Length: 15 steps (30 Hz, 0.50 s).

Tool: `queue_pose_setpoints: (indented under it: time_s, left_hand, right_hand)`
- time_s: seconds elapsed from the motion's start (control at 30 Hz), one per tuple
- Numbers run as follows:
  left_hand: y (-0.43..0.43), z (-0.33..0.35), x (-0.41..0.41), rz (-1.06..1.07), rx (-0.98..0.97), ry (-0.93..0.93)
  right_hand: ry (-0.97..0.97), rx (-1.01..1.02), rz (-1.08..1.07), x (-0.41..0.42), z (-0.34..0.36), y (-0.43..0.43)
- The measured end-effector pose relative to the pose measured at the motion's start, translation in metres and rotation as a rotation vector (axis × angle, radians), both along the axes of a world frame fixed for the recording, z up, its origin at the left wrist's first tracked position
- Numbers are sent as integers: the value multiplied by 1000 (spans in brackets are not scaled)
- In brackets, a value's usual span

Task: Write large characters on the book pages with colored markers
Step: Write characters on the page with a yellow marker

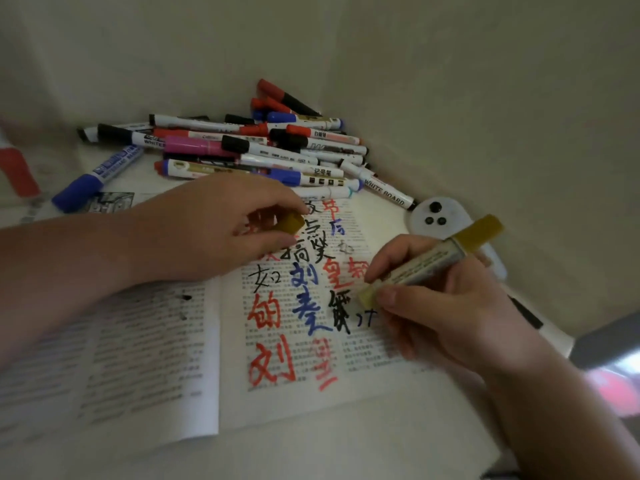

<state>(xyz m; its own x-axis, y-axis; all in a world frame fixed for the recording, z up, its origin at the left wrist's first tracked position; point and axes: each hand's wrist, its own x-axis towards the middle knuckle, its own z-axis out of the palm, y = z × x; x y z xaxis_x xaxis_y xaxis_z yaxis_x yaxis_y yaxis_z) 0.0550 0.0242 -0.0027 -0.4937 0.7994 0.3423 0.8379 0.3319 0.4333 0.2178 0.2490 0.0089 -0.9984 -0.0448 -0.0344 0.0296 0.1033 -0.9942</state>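
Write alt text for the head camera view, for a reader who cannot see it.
A right hand holds an uncapped gold marker over the right page of an open book, covered in large red, blue and black characters. The left hand pinches a gold cap; a pile of markers lies behind the book.

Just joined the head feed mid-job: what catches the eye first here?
The right page of the open book is covered in large red, blue and black characters. Over it the right hand grips a gold marker, while the left hand pinches a gold cap. A heap of markers lies beyond the book.
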Motion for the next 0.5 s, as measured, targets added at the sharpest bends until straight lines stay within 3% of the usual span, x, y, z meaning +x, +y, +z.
queue_pose_setpoints:
  time_s: [0.27,0.5]
  left_hand:
    - [-2,0,2,4,59,-65]
    - [-3,0,2,-25,61,-38]
  right_hand:
    - [172,160,-72,15,-3,-10]
    - [163,190,-44,15,-5,-9]
